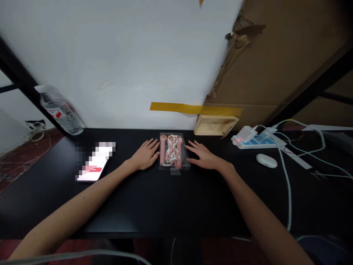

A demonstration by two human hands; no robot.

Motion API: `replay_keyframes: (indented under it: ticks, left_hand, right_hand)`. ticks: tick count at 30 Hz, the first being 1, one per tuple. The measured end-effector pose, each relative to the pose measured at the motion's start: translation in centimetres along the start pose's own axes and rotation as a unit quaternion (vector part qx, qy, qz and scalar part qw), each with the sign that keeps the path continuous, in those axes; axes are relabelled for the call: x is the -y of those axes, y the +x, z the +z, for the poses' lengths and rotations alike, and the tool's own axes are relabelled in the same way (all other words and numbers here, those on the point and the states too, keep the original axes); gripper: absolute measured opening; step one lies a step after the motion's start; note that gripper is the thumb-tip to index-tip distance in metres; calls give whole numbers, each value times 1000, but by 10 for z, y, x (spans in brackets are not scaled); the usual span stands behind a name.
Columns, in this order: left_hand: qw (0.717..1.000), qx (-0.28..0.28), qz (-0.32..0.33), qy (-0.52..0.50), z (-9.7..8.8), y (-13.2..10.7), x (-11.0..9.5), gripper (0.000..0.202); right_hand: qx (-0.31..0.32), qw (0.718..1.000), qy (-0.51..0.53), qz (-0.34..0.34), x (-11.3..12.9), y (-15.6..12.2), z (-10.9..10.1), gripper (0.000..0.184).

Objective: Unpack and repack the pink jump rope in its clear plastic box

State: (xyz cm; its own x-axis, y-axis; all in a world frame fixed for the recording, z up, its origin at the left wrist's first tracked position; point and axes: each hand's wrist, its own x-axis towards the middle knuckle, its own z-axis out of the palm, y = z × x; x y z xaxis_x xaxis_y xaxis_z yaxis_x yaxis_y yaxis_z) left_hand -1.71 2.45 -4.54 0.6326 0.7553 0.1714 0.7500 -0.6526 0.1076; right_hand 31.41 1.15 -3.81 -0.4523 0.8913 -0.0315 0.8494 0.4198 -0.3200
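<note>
A clear plastic box (185, 164) lies on the black table, with a hang tab at its near edge. Inside it is a beaded jump rope (172, 149) with two pink handles and pink and white beads. My left hand (145, 154) rests flat on the table just left of the box, fingers spread and nothing in them. On the box's other side my right hand (203, 156) lies palm down with its fingers apart, also holding nothing. Its fingertips come right up to the box's right edge; whether they touch it I cannot tell.
A lit phone (96, 162) lies to the left, near a leaning plastic bottle (62, 112). At the back stands a small wooden frame (215, 125). On the right are a power strip (257, 141) with a charger and cables, and a white earbud case (266, 161).
</note>
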Motion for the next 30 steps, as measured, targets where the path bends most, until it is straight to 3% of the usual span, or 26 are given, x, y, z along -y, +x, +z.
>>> replay_keyframes:
  ticks: [8,22,30]
  left_hand:
    - [1000,0,-12,-17,-1,-1,-1,73]
    - [1000,9,-13,-15,-2,0,-1,75]
    - [999,26,31,7,-6,-4,0,90]
  right_hand:
    - [-3,1000,19,-4,-2,1,-2,62]
    - [25,999,-30,25,13,0,-7,66]
    - [37,997,-53,36,18,-1,-9,69]
